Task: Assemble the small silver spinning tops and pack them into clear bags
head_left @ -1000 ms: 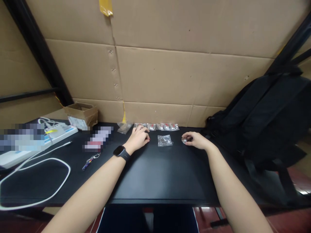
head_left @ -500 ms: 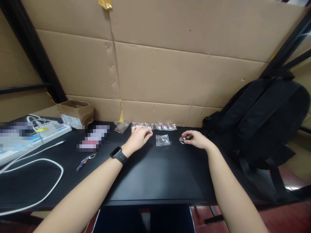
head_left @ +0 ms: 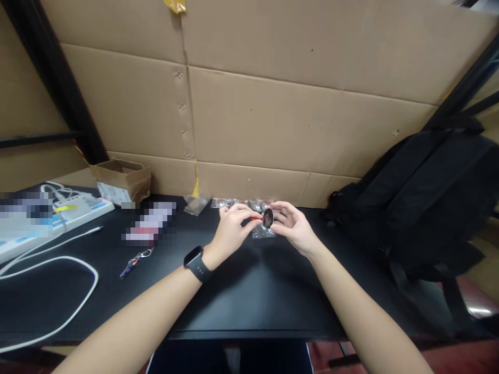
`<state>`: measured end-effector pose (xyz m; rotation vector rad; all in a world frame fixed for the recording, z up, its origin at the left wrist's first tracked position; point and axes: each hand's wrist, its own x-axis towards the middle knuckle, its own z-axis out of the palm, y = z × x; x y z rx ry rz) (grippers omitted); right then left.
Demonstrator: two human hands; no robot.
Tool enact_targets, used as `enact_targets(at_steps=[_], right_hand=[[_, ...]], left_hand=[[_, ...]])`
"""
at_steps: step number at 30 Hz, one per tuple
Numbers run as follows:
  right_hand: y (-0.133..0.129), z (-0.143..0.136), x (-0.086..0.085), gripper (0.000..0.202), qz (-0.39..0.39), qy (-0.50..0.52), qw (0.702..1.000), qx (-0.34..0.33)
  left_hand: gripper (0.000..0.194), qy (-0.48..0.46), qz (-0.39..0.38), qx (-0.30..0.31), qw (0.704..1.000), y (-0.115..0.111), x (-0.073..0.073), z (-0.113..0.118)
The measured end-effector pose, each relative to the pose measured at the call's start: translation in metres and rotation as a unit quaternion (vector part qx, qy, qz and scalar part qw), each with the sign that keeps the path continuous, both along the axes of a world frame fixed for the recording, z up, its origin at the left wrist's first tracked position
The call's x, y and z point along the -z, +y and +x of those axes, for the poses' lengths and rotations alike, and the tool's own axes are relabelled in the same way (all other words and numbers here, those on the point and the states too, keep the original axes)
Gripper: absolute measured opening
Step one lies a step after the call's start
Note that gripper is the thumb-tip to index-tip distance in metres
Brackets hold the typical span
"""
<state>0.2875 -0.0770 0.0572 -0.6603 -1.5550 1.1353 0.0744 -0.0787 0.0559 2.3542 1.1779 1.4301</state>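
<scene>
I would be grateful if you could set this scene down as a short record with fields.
left hand: fingers pinch a small red item
right hand: fingers at the edge of a round, dark-faced disc
disc: raised between the hands, tilted
near the hands: clear plastic bag on the black table, partly hidden
behind: row of clear packets along the cardboard wall
left side: open cardboard box, power strip, white cable, keychain
right side: black backpack

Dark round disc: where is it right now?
In the head view, near the centre, the disc is at the fingertips of the right hand, beside the left hand, with the clear bag showing just below.
</scene>
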Motion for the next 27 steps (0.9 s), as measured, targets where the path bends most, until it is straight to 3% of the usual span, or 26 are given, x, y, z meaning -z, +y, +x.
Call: enact_targets(at_steps=[12, 19, 27], right_hand=[[-0.003, -0.004, 0.004, 0.059, -0.017, -0.003, 0.999, -0.032], [-0.004, -0.009, 0.005, 0.058, -0.027, -0.004, 0.999, -0.019], [-0.003, -0.013, 0.012, 0.052, -0.043, 0.011, 0.999, 0.002]], left_hand=[[0.012, 0.022, -0.006, 0.014, 1.0, -0.003, 0.004, 0.001], [0.008, -0.006, 0.028, -0.041, 0.999, -0.004, 0.008, 0.004], [0.008, -0.023, 0.026, -0.04, 0.999, -0.003, 0.009, 0.006]])
